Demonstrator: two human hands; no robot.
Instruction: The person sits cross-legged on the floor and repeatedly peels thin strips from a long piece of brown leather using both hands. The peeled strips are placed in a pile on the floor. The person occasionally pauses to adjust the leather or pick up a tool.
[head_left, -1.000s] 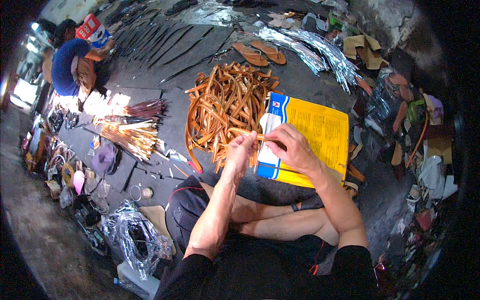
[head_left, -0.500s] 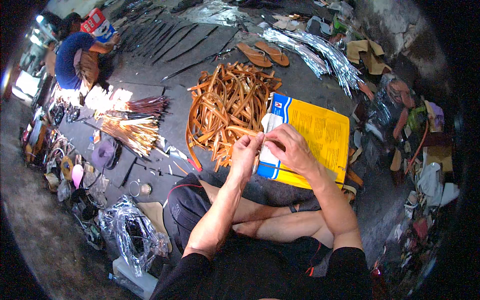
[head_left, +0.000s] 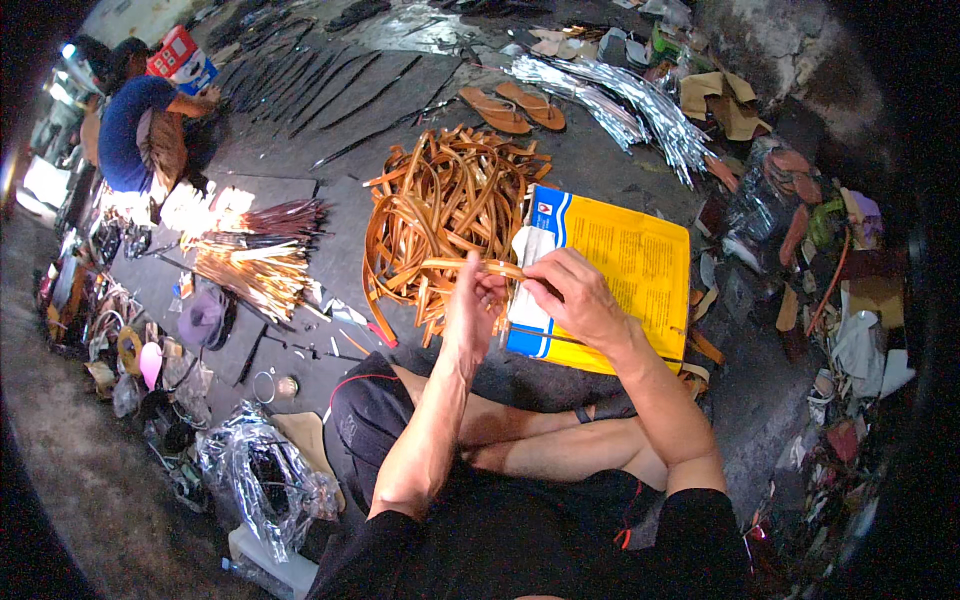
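A tan leather-like strap (head_left: pixel 500 268) runs level in front of me, its right end pinched between the thumb and fingers of my right hand (head_left: pixel 580 298). My left hand (head_left: pixel 472 308) is turned on edge beside the strap, its fingers apart; the strap passes by its fingertips toward the heap. Just beyond lies a big tangled heap of similar tan straps (head_left: pixel 450 190). Under and beside my right hand is a yellow, blue and white printed sack or sheet (head_left: pixel 630 250), lying across my lap and the floor.
Tan sandals (head_left: pixel 515 108) and silver strips (head_left: pixel 630 110) lie beyond the heap. Bundles of brown and tan strips (head_left: pixel 255 265) are at left. A co-worker (head_left: pixel 145 130) crouches at far left with a red and blue container (head_left: pixel 183 60). Scraps (head_left: pixel 790 200) pile along the right.
My left hand has loosened its pinch on the strap and opened its fingers. My right hand still pinches the strap, more of which now shows between the hands. The view has shifted slightly.
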